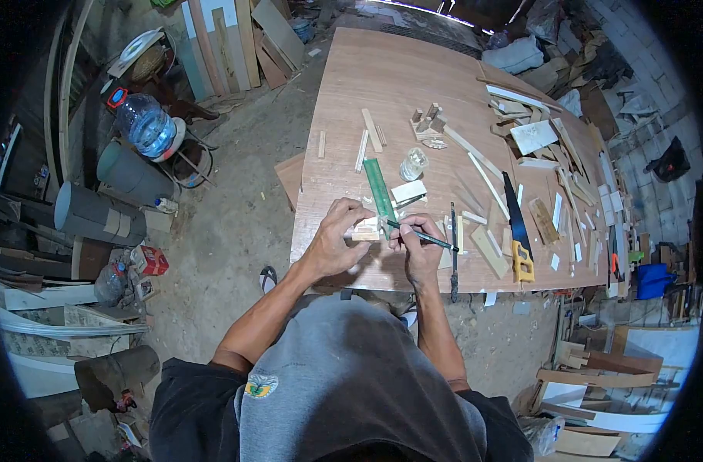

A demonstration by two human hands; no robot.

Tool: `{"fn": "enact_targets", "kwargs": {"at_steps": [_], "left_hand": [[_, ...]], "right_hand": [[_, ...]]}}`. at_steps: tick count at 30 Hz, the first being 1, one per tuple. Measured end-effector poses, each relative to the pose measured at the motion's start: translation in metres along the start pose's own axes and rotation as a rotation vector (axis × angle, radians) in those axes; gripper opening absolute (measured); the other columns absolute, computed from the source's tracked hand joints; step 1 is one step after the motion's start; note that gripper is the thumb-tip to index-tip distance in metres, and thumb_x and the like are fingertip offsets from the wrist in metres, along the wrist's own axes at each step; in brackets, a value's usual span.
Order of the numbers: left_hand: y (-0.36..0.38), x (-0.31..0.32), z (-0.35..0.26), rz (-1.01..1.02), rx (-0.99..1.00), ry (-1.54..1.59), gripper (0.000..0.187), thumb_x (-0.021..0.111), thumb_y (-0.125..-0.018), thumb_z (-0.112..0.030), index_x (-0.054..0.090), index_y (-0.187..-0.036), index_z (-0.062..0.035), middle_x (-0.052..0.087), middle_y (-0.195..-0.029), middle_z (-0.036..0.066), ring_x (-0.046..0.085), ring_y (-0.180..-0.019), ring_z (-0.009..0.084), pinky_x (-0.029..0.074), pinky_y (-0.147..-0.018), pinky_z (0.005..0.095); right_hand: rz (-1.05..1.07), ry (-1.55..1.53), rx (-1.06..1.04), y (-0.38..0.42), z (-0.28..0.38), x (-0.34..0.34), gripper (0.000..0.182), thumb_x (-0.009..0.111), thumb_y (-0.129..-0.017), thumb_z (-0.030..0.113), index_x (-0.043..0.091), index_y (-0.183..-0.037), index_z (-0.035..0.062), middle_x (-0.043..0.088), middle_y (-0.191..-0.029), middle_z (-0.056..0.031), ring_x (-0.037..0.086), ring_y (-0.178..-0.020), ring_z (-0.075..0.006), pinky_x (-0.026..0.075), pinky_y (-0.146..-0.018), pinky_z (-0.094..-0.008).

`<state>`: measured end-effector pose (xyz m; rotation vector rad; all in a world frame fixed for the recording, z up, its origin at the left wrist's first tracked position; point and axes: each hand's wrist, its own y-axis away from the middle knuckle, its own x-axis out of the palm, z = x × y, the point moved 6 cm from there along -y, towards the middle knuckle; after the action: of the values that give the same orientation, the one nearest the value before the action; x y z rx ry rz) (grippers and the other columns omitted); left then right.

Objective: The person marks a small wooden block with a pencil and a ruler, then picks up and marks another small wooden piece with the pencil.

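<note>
My left hand (337, 240) grips a small pale wood block (365, 229) near the table's front edge, thumb on the near side and fingers over the far side. My right hand (419, 252) is closed around a slim dark pen-like tool (436, 241); its tip points left, at the block's right end. Just beyond the hands a green ruler (377, 183) lies on the table, its near end partly hidden by them. A white block (409, 191) and a clear jar (414, 164) are close by.
The brown tabletop (397, 69) carries a yellow-handled saw (516, 223), a dark rod (454, 262), loose wood strips (372, 129) and a small wooden assembly (428, 123). Offcuts (535, 137) pile up at the right. A water bottle (145, 127) stands left of the table.
</note>
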<state>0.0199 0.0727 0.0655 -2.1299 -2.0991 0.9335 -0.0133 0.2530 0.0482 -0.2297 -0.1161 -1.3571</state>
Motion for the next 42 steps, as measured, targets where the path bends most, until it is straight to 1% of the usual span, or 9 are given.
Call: {"fn": "enact_targets", "kwargs": {"at_steps": [9,21,25,27,29,31,34,39,42], "left_hand": [[-0.003,0.000,0.003,-0.045,0.077,-0.026,0.048,0.076,-0.067,-0.001,0.066,-0.113,-0.0011,0.058,-0.110,0.015,0.057,-0.106,0.0303,0.047,-0.092,0.0377],[-0.004,-0.004,0.018,-0.062,0.025,0.014,0.046,0.070,-0.068,0.000,0.063,-0.113,-0.0004,0.060,-0.115,0.017,0.056,-0.114,0.0329,0.045,-0.099,0.0407],[0.003,-0.003,0.044,-0.131,-0.007,-0.021,0.045,0.074,-0.069,-0.001,0.062,-0.113,-0.0011,0.061,-0.115,0.016,0.057,-0.111,0.0324,0.046,-0.097,0.0404],[0.008,0.000,0.061,-0.139,-0.037,-0.029,0.045,0.075,-0.070,-0.001,0.061,-0.113,-0.0014,0.061,-0.114,0.016,0.058,-0.110,0.0321,0.046,-0.097,0.0401],[0.015,0.002,0.085,-0.188,-0.073,-0.079,0.043,0.078,-0.074,-0.005,0.062,-0.113,-0.0034,0.063,-0.112,0.012,0.060,-0.108,0.0263,0.047,-0.091,0.0366],[0.023,0.006,0.110,-0.161,-0.136,-0.062,0.043,0.078,-0.074,-0.005,0.062,-0.114,-0.0034,0.063,-0.112,0.012,0.060,-0.108,0.0265,0.048,-0.091,0.0369],[0.031,0.009,0.136,-0.174,-0.183,-0.096,0.035,0.071,-0.075,-0.001,0.059,-0.108,-0.0005,0.063,-0.106,0.017,0.060,-0.101,0.0349,0.048,-0.090,0.0409],[0.039,0.015,0.164,-0.098,-0.263,-0.089,0.035,0.070,-0.075,0.000,0.058,-0.108,0.0005,0.062,-0.106,0.018,0.059,-0.102,0.0363,0.048,-0.091,0.0414],[0.037,0.019,0.171,-0.089,-0.192,-0.084,0.032,0.068,-0.078,0.001,0.057,-0.108,0.0025,0.059,-0.109,0.022,0.059,-0.105,0.0386,0.048,-0.094,0.0427]], "right_hand": [[-0.021,-0.055,-0.008,0.002,0.004,-0.007,0.011,0.060,-0.096,0.005,0.060,-0.104,-0.0021,0.067,-0.082,-0.0101,0.062,-0.067,-0.0117,0.048,-0.058,-0.0235],[-0.089,-0.057,0.003,0.001,0.006,-0.017,0.013,0.061,-0.096,0.007,0.061,-0.106,-0.0023,0.067,-0.083,-0.0092,0.061,-0.067,-0.0105,0.046,-0.059,-0.0227],[-0.133,-0.021,0.067,0.007,-0.014,-0.030,0.014,0.062,-0.097,0.008,0.062,-0.108,-0.0011,0.066,-0.081,-0.0056,0.058,-0.065,-0.0082,0.044,-0.058,-0.0219],[-0.194,0.101,0.226,0.017,-0.033,-0.040,0.016,0.062,-0.097,0.010,0.064,-0.109,-0.0007,0.063,-0.079,-0.0039,0.055,-0.064,-0.0069,0.042,-0.056,-0.0211],[-0.203,0.171,0.238,0.026,-0.047,-0.046,0.017,0.062,-0.097,0.008,0.064,-0.109,-0.0021,0.061,-0.075,-0.0022,0.054,-0.062,-0.0071,0.043,-0.055,-0.0230],[-0.163,0.403,0.351,0.040,-0.060,-0.050,0.019,0.061,-0.096,0.008,0.067,-0.112,-0.0005,0.062,-0.075,-0.0011,0.054,-0.062,-0.0067,0.044,-0.056,-0.0235],[-0.154,0.385,0.361,0.060,-0.086,-0.059,0.023,0.062,-0.095,0.010,0.068,-0.115,0.0006,0.065,-0.078,-0.0009,0.057,-0.065,-0.0066,0.046,-0.058,-0.0229],[-0.136,0.420,0.427,0.077,-0.099,-0.061,0.026,0.064,-0.094,0.013,0.067,-0.117,0.0008,0.066,-0.082,-0.0012,0.059,-0.069,-0.0070,0.046,-0.061,-0.0223],[-0.121,0.431,0.417,0.079,-0.102,-0.062,0.027,0.064,-0.094,0.015,0.068,-0.117,0.0013,0.066,-0.082,-0.0007,0.058,-0.071,-0.0074,0.046,-0.063,-0.0229]]}}
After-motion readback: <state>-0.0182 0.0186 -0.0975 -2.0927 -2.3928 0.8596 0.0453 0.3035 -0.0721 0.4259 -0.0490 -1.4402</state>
